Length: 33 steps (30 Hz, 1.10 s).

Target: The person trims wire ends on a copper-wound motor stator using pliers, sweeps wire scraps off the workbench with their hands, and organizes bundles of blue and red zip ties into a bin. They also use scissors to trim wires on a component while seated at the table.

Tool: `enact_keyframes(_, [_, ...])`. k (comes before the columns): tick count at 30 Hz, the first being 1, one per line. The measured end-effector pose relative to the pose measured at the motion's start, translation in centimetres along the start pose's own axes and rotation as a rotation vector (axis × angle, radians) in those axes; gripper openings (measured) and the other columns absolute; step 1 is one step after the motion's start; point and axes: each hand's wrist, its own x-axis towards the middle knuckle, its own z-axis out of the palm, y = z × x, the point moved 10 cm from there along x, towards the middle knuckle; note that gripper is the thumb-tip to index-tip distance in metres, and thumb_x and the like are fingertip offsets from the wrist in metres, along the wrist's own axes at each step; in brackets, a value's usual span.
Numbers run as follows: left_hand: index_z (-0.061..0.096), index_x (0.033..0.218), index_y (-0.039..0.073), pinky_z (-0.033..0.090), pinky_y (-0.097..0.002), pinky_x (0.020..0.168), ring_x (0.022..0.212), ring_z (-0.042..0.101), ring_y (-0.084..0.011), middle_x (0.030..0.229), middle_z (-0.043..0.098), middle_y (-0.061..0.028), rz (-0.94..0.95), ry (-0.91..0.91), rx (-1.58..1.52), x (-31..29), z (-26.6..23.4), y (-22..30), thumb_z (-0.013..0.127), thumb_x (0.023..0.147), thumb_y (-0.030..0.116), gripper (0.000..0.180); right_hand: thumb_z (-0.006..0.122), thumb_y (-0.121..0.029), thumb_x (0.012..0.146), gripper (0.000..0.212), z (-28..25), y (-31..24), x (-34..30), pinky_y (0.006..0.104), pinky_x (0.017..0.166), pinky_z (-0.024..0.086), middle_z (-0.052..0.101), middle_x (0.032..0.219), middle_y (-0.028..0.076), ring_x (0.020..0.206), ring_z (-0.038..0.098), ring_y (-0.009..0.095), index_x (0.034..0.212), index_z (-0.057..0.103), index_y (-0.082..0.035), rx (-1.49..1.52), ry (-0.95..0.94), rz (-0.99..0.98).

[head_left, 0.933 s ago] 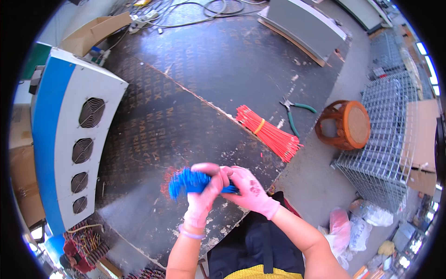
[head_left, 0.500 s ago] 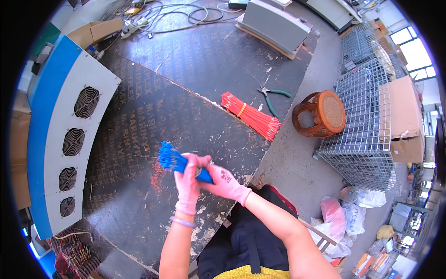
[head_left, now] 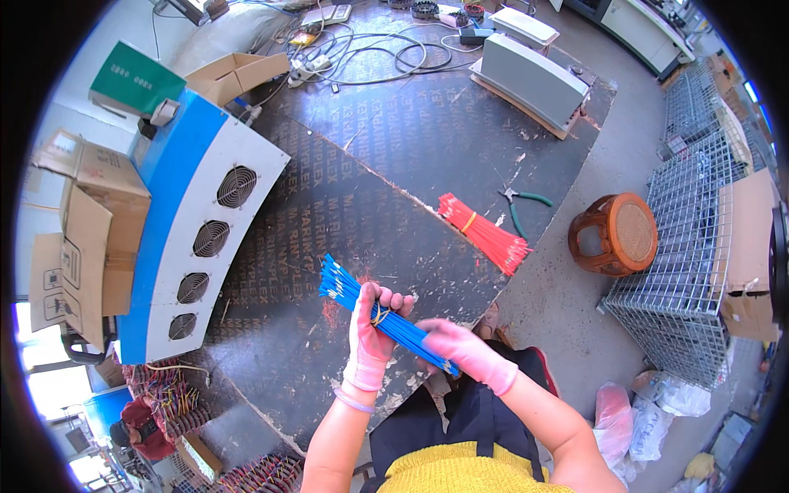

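Note:
A bundle of thin blue wires [head_left: 408, 335] slants down to the right in front of my body, with a yellow rubber band [head_left: 380, 315] around it. My left hand [head_left: 371, 333], in a pink glove, is closed around the bundle near the band. Over the bundle's lower right end lies my right hand [head_left: 467, 355], also gloved in pink. Motion smears its fingers, so their grip is unclear. Farther right on the dark table sits a banded bundle of red wires [head_left: 485, 234], and beside it are green-handled pliers [head_left: 518, 205] with spread handles.
A blue and white housing with several fans [head_left: 215, 238] stands along the table's left side. Cables [head_left: 370, 53] lie coiled at the back, near a grey metal box [head_left: 526, 78]. Off the right edge stand a wooden stool [head_left: 615, 234] and a wire cage [head_left: 674, 287].
The blue bundle has turned so more of its length and its band show. My right hand has moved to its lower end. The view has shifted, bringing more of the left side in.

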Motion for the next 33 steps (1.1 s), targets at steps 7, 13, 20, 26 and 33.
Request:
enact_keyframes(7, [0.048, 0.081, 0.011, 0.049, -0.0441, 0.095, 0.074, 0.052, -0.018, 0.075, 0.045, -0.0002, 0.112, -0.15, 0.098, 0.0, 12.3, -7.0, 0.06, 0.096, 0.031, 0.028, 0.046, -0.046, 0.098, 0.048, -8.5, -5.2, -5.9, 0.04, 0.092, 0.048, 0.063, 0.119, 0.011, 0.106, 0.06, 0.025, 0.122, 0.057, -0.006, 0.795, 0.261, -0.229])
enact_keyframes(13, [0.049, 0.079, 0.01, 0.044, -0.0492, 0.103, 0.099, 0.062, -0.0281, 0.089, 0.063, -0.01, 0.109, -0.242, 0.209, -0.8, 19.2, -7.6, 0.055, 0.098, 0.034, 0.031, 0.052, -0.03, 0.098, 0.044, -8.0, -20.7, -15.6, 0.0344, 0.093, 0.048, 0.06, 0.118, 0.011, 0.105, 0.06, 0.022, 0.131, 0.05, -0.001, 0.506, 0.422, -0.499])
enact_keyframes(20, [0.054, 0.083, 0.009, 0.037, -0.0425, 0.109, 0.125, 0.051, -0.0303, 0.126, 0.06, -0.0209, 0.096, -0.227, 0.303, -1.4, 22.8, -10.2, 0.051, 0.1, 0.033, 0.029, 0.065, -0.026, 0.083, 0.046, -2.4, -22.7, -13.6, 0.0414, 0.074, 0.052, 0.065, 0.093, 0.021, 0.085, 0.067, 0.032, 0.117, 0.047, 0.0, -1.279, 0.177, -0.496])
enact_keyframes(26, [0.062, 0.095, 0.004, 0.048, -0.0308, 0.092, 0.11, 0.059, -0.0216, 0.122, 0.063, -0.0155, 0.203, -0.235, 0.484, 1.6, 24.4, -6.6, 0.057, 0.097, 0.033, 0.029, 0.062, -0.024, 0.087, 0.036, -0.4, -25.0, -10.7, 0.0411, 0.071, 0.05, 0.065, 0.089, 0.02, 0.082, 0.067, 0.031, 0.111, 0.049, -0.001, -0.999, 0.304, -0.593])
enact_keyframes(33, [0.062, 0.12, 0.005, 0.051, -0.0314, 0.077, 0.086, 0.059, -0.0158, 0.103, 0.059, -0.0071, 1.2, -0.195, 1.179, -7.8, 30.5, 3.0, 0.079, 0.075, 0.01, 0.049, 0.061, -0.027, 0.089, 0.039, 2.1, -31.8, -14.4, 0.046, 0.069, 0.05, 0.064, 0.087, 0.024, 0.083, 0.065, 0.042, 0.114, 0.047, -0.001, -1.187, 0.486, -0.733])
